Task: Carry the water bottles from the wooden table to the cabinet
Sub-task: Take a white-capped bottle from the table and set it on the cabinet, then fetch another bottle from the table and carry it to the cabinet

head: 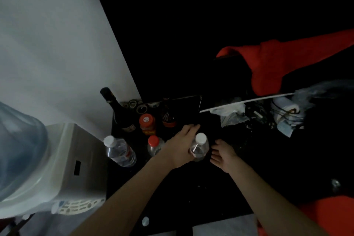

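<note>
Bare dark cabinet top (191, 188) lies open near the camera, while bottles (120, 151) and jars (147, 123) crowd the left and clutter (283, 115) fills the far right.

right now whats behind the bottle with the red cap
Behind the red-capped bottle stands an orange-lidded jar, with a tall dark bottle to its left and a dark brown bottle to its right. The left hand covers the surface just right of it.

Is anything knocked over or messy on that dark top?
No bottle looks tipped or spilled. The far right is messy: crumpled plastic bags and a red cloth lie heaped. The left hand holds a white-capped bottle upright.
</note>
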{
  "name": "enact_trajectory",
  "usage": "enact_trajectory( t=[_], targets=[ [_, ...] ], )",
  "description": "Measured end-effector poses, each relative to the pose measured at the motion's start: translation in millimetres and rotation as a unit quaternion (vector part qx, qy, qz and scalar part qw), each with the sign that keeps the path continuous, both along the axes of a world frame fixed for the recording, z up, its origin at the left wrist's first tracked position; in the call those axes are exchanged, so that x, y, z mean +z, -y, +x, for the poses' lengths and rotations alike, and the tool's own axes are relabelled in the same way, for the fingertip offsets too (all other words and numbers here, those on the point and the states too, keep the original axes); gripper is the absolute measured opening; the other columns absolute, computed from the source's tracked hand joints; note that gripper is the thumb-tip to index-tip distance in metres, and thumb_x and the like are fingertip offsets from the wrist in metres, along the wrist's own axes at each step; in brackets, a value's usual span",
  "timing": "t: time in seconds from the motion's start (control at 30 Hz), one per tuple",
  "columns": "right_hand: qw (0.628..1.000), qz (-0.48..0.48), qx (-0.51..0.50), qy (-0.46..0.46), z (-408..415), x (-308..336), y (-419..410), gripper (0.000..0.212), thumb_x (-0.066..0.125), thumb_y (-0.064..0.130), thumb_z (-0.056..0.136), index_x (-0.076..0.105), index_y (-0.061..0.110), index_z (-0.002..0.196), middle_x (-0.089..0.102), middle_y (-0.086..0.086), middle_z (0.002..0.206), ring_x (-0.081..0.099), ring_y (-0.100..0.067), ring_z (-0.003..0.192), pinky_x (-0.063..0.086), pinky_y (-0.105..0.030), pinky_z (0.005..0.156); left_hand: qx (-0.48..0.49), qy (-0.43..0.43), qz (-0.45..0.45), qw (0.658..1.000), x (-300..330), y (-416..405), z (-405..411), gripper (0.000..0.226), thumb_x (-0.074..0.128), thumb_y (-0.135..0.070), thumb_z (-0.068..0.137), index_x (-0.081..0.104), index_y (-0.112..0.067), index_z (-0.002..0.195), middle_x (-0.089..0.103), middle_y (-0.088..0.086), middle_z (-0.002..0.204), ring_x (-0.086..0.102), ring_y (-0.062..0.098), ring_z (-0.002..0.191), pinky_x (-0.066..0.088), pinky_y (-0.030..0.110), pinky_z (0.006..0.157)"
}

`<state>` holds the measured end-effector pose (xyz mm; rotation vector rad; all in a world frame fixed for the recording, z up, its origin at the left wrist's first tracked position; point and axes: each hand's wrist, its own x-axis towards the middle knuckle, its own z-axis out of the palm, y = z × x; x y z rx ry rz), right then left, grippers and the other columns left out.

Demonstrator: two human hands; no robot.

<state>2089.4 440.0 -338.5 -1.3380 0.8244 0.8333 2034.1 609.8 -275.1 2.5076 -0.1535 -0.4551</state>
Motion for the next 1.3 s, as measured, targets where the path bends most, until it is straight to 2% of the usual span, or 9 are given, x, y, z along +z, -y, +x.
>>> enact_trajectory(
  t=[0.17,0.27,0.4,0.57,0.77,0.83,0.93,1.1,1.3],
  targets=[
    [0.953,-0.173,0.149,0.201,-7,89,1,0.03,0.052,0.023,0.098,0.062,0.003,0.118,0.062,-0.015,0.123,0.055,-0.033,0.117,0.042,-0.036,0.1,0.022,0.149,0.183,0.972,86,-30,-26,0.081,0.063,-0.037,0.09,0.019,-0.03,0.158,0.018,-0.004,0.165,0.029,0.024,0.147,0.04,0.041,0.112],
    [0.872,-0.233,0.255,0.347,-20,147,-22,0.043,0.053,0.024,0.097,0.053,0.004,0.135,0.054,-0.017,0.138,0.05,-0.032,0.129,0.038,-0.033,0.1,0.078,0.194,0.258,0.943,130,-54,-57,0.081,0.063,-0.04,0.087,0.024,-0.028,0.157,0.017,0.001,0.167,0.024,0.031,0.152,0.03,0.045,0.118],
    [0.77,-0.261,0.348,0.468,-56,211,-73,0.062,0.054,0.036,0.098,0.034,0.015,0.152,0.028,-0.008,0.159,0.029,-0.025,0.145,0.029,-0.037,0.117,0.163,0.243,0.321,0.901,169,-93,-119,0.083,0.084,-0.044,0.062,0.058,-0.02,0.137,0.048,0.012,0.153,0.05,0.041,0.137,0.047,0.056,0.103],
    [0.596,-0.331,0.444,0.582,-149,259,-149,0.067,0.052,0.049,0.095,0.03,0.025,0.153,0.02,0.001,0.163,0.021,-0.019,0.148,0.035,-0.038,0.112,0.27,0.253,0.36,0.856,200,-140,-222,0.083,0.08,-0.049,0.064,0.056,-0.022,0.139,0.041,0.011,0.159,0.038,0.041,0.145,0.038,0.061,0.111],
    [0.412,-0.292,0.545,0.669,-293,286,-232,0.072,0.051,0.054,0.088,0.039,0.019,0.149,0.033,-0.01,0.158,0.035,-0.027,0.143,0.032,-0.035,0.114,0.403,0.226,0.382,0.8,205,-186,-386,0.089,0.083,-0.054,0.06,0.059,-0.021,0.138,0.04,0.012,0.159,0.037,0.046,0.144,0.036,0.072,0.105],
    [0.377,-0.25,0.555,0.698,-342,286,-260,0.077,0.044,0.058,0.082,0.043,0.018,0.148,0.037,-0.013,0.156,0.04,-0.03,0.14,0.035,-0.039,0.113,0.44,0.209,0.391,0.781,200,-197,-445,0.089,0.082,-0.056,0.062,0.057,-0.022,0.141,0.038,0.012,0.16,0.035,0.047,0.145,0.034,0.074,0.104],
    [0.328,-0.199,0.601,0.701,-415,287,-296,0.077,0.049,0.055,0.088,0.026,0.025,0.155,0.019,-0.007,0.164,0.024,-0.025,0.148,0.023,-0.036,0.118,0.493,0.175,0.408,0.748,197,-208,-530,0.084,0.076,-0.06,0.07,0.054,-0.024,0.143,0.037,0.013,0.161,0.033,0.047,0.146,0.031,0.073,0.106],
    [0.248,-0.097,0.645,0.716,-528,287,-345,0.077,0.048,0.052,0.093,0.015,0.028,0.157,0.01,-0.003,0.166,0.013,-0.022,0.151,0.02,-0.04,0.121,0.594,0.109,0.421,0.677,198,-216,-656,0.086,0.059,-0.067,0.084,0.033,-0.027,0.156,0.012,0.009,0.169,0.008,0.039,0.155,0.013,0.068,0.117],
    [0.118,0.003,0.696,0.708,-658,291,-386,0.077,0.048,0.051,0.094,0.013,0.026,0.158,0.006,-0.007,0.166,0.011,-0.024,0.151,0.018,-0.038,0.12,0.709,0.058,0.406,0.574,196,-196,-794,0.083,0.059,-0.064,0.086,0.037,-0.023,0.155,0.009,0.009,0.17,0.011,0.032,0.156,0.012,0.065,0.119]
  ],
)
